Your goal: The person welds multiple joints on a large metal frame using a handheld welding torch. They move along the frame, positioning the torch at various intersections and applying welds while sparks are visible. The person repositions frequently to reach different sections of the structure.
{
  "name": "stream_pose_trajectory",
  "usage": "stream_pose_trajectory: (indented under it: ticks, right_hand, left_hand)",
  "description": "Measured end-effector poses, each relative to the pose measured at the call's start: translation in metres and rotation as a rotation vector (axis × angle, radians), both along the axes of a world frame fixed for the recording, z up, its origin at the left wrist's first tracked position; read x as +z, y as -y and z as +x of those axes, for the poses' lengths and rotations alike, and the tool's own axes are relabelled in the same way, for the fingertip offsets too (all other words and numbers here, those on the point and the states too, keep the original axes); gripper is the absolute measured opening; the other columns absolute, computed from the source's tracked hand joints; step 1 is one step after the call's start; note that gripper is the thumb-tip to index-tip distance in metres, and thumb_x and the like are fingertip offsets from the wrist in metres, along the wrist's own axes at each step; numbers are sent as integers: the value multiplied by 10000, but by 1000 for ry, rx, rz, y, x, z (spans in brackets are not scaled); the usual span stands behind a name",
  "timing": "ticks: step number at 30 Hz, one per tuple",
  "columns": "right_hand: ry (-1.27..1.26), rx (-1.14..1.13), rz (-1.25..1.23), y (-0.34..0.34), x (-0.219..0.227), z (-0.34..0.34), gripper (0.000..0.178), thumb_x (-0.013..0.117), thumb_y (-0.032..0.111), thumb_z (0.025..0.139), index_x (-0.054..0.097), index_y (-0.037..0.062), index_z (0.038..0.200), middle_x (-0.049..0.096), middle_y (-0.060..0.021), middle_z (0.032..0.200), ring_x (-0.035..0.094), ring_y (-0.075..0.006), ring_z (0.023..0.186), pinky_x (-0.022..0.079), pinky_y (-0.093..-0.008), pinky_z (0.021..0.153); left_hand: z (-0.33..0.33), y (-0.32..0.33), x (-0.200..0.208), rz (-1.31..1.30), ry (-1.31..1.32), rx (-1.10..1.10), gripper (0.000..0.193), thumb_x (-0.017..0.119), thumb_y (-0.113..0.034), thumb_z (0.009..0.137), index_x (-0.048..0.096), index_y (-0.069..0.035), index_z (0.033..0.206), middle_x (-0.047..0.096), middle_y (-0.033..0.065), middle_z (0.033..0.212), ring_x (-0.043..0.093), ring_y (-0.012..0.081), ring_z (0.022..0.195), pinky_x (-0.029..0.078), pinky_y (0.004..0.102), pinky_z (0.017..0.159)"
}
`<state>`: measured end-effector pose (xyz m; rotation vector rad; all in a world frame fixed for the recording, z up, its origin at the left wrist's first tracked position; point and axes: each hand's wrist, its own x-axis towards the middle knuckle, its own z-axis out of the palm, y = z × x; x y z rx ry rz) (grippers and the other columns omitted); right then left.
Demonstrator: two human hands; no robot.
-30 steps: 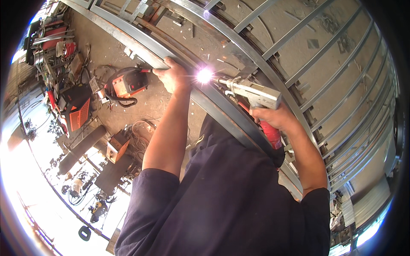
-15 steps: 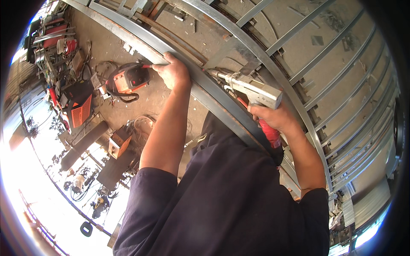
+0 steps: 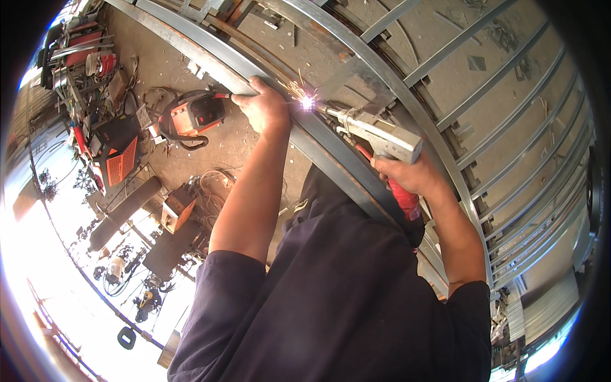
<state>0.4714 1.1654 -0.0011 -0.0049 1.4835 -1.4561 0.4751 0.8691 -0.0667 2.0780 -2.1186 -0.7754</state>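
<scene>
- Welding gun (image 3: pixel 382 135): grey body, red handle; tip meets the steel frame rail (image 3: pixel 331 153) at a bright spark (image 3: pixel 309 102), just beside the left hand.
- Left hand (image 3: pixel 264 108): arm stretched forward, fingers curled over the rail's upper edge, gripping it.
- Right hand (image 3: pixel 410 175): elbow bent, forearm raised, fist wrapped tight on the gun's handle.
- Floor beyond the rail: orange welding machine (image 3: pixel 197 114), cables.

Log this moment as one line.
left hand: gripping steel rail | right hand: holding welding gun | tip: sparking on rail beside left hand
</scene>
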Motion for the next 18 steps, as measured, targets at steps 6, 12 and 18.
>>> stream_pose_trajectory:
  ticks: [6,12,18]
  right_hand:
    - [32,20,39,0,0,-2,430,747,115,900,653,30,1311,689,-10,923,609,-92,662,523,-292,595]
    - [-12,36,61,-2,-2,-1,417,755,144,907,654,31,1295,693,-13,923,619,-92,668,535,-292,600]
    - [44,38,98,-4,3,-2,398,751,151,910,656,29,1276,690,-14,903,631,-94,676,547,-294,606]
  left_hand:
    - [-2,-3,9,28,-8,8,888,437,-586,1038,245,66,1609,517,307,1515,576,457,1338,465,523,1116]
    - [-3,-5,15,55,-40,19,891,442,-589,1036,241,60,1614,523,308,1508,584,456,1330,476,525,1106]
    - [-2,-2,8,39,-7,18,893,435,-603,1040,242,52,1615,532,295,1506,589,449,1326,478,524,1105]
